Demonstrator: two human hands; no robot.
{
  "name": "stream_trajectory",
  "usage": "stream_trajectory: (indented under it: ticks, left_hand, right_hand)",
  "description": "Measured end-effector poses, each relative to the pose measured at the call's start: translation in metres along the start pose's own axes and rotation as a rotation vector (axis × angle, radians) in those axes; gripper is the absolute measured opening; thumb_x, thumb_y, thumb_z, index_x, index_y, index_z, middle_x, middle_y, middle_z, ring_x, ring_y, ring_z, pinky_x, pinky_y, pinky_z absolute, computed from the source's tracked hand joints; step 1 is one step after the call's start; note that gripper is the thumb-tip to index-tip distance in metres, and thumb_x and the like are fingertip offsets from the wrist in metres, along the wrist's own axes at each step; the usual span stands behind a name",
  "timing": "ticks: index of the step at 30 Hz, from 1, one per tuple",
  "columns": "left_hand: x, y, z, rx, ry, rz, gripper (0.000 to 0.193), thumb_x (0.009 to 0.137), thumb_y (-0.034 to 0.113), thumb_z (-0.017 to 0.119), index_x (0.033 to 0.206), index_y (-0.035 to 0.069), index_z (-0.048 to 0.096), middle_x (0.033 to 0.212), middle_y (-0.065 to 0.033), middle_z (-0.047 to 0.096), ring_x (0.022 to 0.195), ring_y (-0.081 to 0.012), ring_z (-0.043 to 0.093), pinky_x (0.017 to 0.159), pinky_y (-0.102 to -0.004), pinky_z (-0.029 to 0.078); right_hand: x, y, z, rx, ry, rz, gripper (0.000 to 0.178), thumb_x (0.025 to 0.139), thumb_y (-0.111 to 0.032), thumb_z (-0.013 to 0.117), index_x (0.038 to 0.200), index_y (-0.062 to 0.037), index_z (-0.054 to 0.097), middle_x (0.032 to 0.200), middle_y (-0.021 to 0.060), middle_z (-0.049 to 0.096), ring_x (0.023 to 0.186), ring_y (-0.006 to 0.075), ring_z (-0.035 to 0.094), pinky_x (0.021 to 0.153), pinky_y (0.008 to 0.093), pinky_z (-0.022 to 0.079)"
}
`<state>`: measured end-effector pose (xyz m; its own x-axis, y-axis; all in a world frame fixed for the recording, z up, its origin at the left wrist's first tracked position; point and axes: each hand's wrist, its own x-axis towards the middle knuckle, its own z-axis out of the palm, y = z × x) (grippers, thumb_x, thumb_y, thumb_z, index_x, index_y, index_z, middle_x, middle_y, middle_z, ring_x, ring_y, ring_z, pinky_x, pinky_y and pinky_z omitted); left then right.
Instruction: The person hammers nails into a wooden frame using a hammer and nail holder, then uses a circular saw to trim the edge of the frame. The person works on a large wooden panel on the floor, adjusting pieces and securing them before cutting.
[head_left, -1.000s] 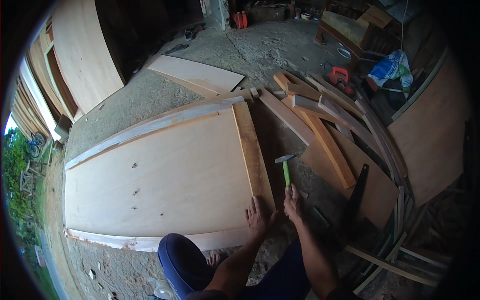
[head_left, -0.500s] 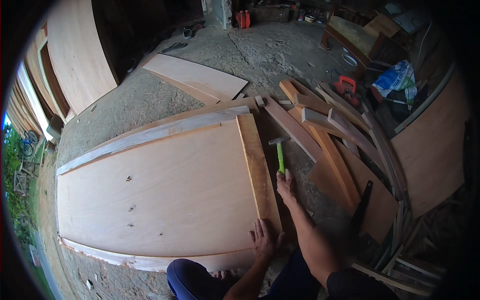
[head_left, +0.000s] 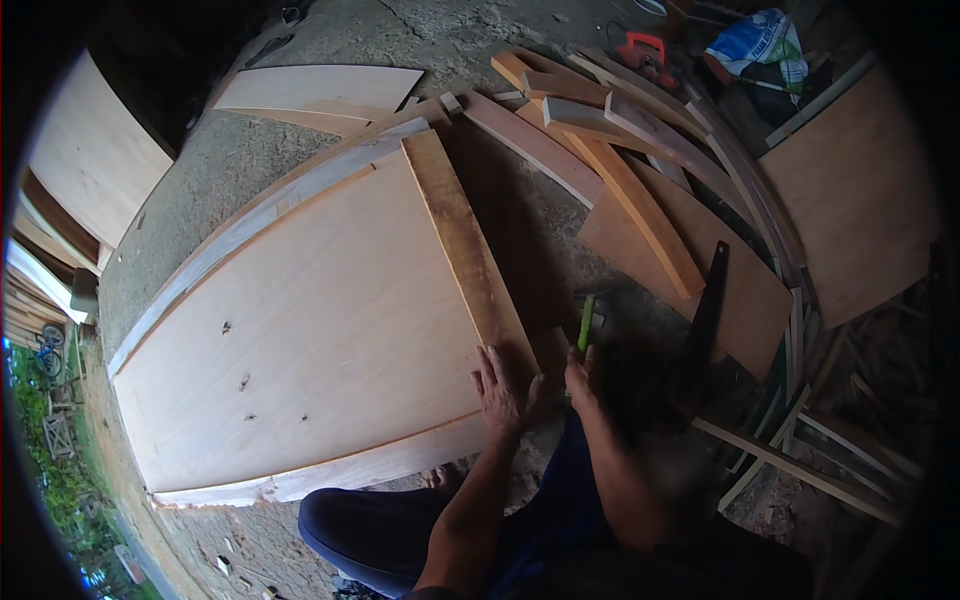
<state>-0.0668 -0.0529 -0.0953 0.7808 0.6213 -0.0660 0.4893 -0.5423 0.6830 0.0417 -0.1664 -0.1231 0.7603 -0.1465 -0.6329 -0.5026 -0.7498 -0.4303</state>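
A hammer (head_left: 586,322) with a bright green handle stands up out of my right hand (head_left: 584,378), whose fingers are wrapped round the grip; its dark head is hard to make out. My left hand (head_left: 505,392) lies with fingers spread over the near end of a brown wooden strip (head_left: 465,235). That strip runs along the right end of a large pale plywood panel (head_left: 310,310). Whitish wooden strips edge the panel's far side (head_left: 270,225) and near side (head_left: 330,473). A few dark knots mark its face.
Loose timber (head_left: 640,215) is piled to the right, over a plywood offcut (head_left: 735,315). A handsaw (head_left: 712,290) leans there. Farther back are a red tool (head_left: 645,55) and a blue-and-white sack (head_left: 760,50). Another plywood sheet (head_left: 320,90) lies beyond the panel.
My view has tilted down and shifted right. The right hand has drawn the hammer back closer to my left hand, beside the panel's near right corner. My left hand stays on the brown strip.
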Motion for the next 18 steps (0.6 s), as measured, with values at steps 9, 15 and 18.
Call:
stream_trajectory:
  ticks: [9,15,18]
  left_hand:
    - [-0.066,-0.055,-0.037,0.405,-0.372,0.297,0.081,0.087,0.039,0.069,0.157,0.024,0.031,0.16,-0.0286,0.023,0.147,-0.0401,0.031,0.116,-0.0577,0.024]
    - [-0.048,-0.045,-0.044,0.312,-0.358,0.348,0.088,0.082,0.035,0.074,0.157,0.021,0.03,0.16,-0.0291,0.025,0.142,-0.0366,0.039,0.106,-0.0479,0.035]
    - [-0.031,-0.047,-0.041,0.357,-0.355,0.349,0.099,0.078,0.038,0.079,0.158,0.017,0.025,0.161,-0.0305,0.021,0.142,-0.0384,0.038,0.107,-0.0479,0.035]
  right_hand:
    - [0.007,0.018,-0.017,0.322,-0.171,-0.065,0.087,0.097,-0.059,0.054,0.157,-0.0029,0.026,0.161,0.0212,0.029,0.147,0.0334,0.032,0.115,0.0424,0.033]
    - [0.025,0.037,-0.015,0.397,-0.196,-0.08,0.085,0.098,-0.058,0.055,0.158,-0.0059,0.026,0.16,0.0208,0.031,0.144,0.0358,0.036,0.111,0.043,0.038]
    - [0.021,0.029,-0.013,0.426,-0.198,-0.141,0.083,0.098,-0.059,0.053,0.157,-0.0043,0.03,0.157,0.0226,0.036,0.142,0.0363,0.04,0.11,0.0429,0.039]
